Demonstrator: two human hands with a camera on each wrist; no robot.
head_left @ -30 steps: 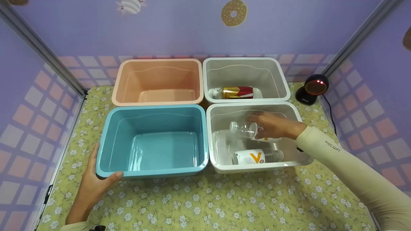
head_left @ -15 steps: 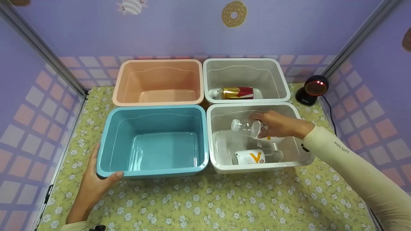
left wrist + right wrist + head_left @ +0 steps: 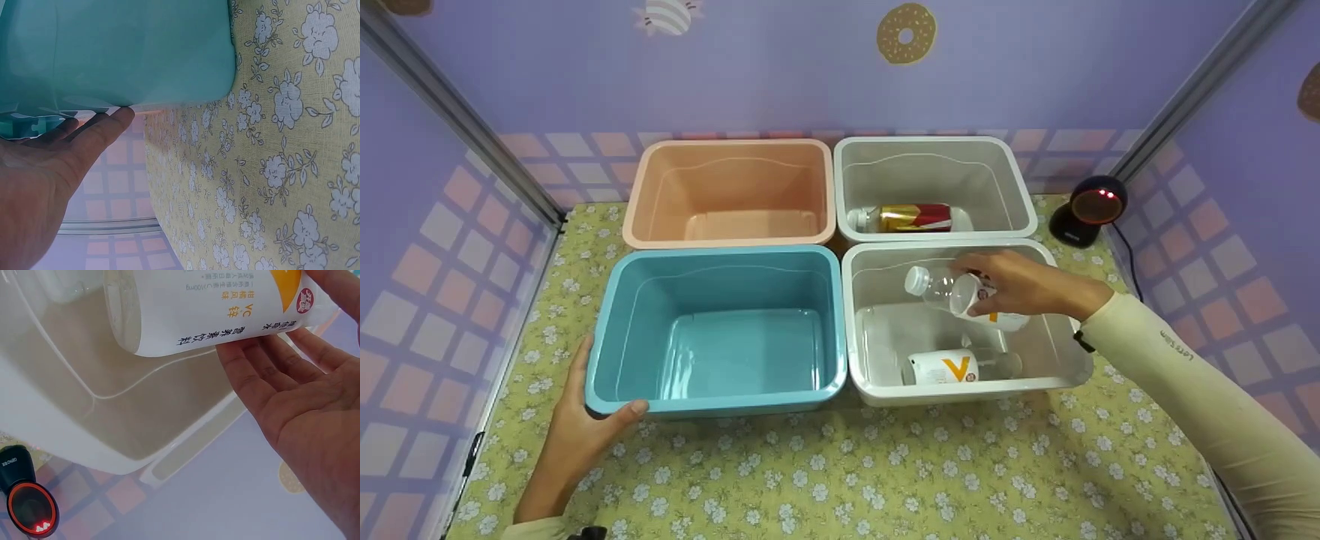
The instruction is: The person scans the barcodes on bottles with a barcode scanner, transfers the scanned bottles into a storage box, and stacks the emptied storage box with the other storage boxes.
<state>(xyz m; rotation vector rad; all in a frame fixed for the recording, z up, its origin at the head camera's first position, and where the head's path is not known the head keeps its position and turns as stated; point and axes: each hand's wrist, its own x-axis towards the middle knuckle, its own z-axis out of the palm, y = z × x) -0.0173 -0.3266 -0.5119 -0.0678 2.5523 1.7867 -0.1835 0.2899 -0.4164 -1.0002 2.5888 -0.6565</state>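
Observation:
My right hand grips a clear plastic bottle with a white label, lying sideways in the grasp and raised over the front grey bin. Its white cap points left. In the right wrist view, fingers and thumb hold the bottle's labelled middle. Below it, a second bottle with a white label and orange V lies on the bin's bottom. My left hand rests against the front-left corner of the blue bin, thumb at the front rim. The left wrist view shows its straight fingers along the outer wall.
Behind stand an orange bin and a second grey bin, which contains a bottle with a gold-and-red label. A black scanner with red lights stands at the right, its cable by the wall. Flowered cloth covers the table.
My right hand has lifted the bottle upward and slightly right inside the front grey bin, away from the bottle lying below. The left hand stays at the blue bin's corner.

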